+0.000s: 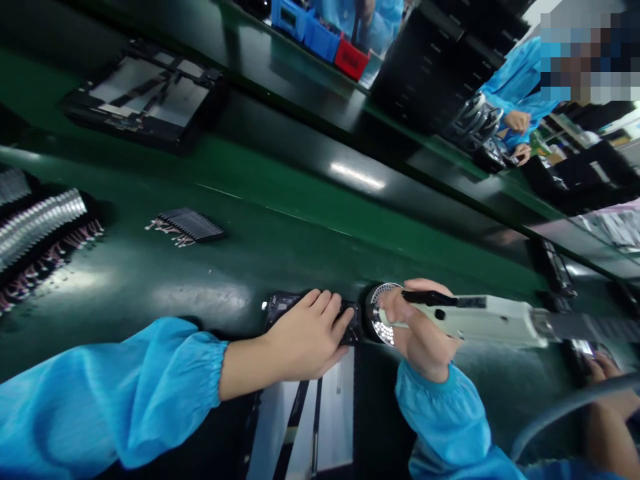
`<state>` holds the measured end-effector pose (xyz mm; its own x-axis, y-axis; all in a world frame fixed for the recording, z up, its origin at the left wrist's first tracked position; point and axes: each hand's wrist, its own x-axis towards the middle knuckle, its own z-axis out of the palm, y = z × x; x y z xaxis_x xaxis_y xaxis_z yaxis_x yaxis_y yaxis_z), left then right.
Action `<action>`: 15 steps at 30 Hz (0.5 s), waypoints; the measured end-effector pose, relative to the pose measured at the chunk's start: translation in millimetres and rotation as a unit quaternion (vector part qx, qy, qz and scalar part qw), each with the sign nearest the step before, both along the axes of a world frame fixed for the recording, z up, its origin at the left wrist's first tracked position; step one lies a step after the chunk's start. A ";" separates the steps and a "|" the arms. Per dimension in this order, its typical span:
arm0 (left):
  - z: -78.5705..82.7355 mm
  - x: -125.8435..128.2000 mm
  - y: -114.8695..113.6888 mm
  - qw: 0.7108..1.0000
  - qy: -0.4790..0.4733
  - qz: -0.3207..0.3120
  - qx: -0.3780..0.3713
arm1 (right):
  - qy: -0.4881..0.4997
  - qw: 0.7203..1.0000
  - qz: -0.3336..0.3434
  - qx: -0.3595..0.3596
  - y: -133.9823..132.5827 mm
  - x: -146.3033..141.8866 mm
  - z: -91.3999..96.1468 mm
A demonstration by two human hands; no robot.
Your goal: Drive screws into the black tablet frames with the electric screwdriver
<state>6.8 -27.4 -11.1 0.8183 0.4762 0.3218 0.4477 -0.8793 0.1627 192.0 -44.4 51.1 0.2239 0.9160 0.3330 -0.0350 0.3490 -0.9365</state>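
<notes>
An open tablet [327,427] lies in front of me, with pale battery panels and dark ribbon strips showing inside. My left hand [305,333] rests over its far end, fingers curled on the dark frame; what lies beneath the palm is hidden. To the right, my right hand [420,333] is wrapped round a pale electric screwdriver [493,321] with a black lever. Its tip is hidden by my fingers. Right at those fingers sits a round, shiny screw tray [384,335] with many small holes, beside the tablet's far corner.
Small dark wired parts [187,223] lie in a row, with more wired parts [43,227] at left. Opened tablets [145,93] are stacked farther back. A grey cable [560,403] curves at right, near another person's hand [613,400]. Blue bins [320,39] and a red bin [351,59] stand beyond.
</notes>
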 end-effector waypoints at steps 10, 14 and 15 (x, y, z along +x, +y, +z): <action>2.8 -4.3 3.8 1.000 0.011 -0.011 0.023 | 0.008 0.999 -0.018 -0.024 -15.2 24.8 -19.0; 2.6 -4.8 5.0 0.999 0.003 -0.016 0.029 | -0.006 0.998 -0.030 -0.062 -15.7 27.2 -30.6; 2.4 -4.8 5.1 0.999 0.002 -0.018 0.028 | -0.006 0.997 -0.031 -0.067 -16.0 27.9 -32.0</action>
<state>2.0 -22.3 -8.7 0.8357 0.4279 0.3444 0.4164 -0.9024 0.1107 219.9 -60.4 19.1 0.2791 0.9367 0.2114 -0.0065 0.2220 -0.9750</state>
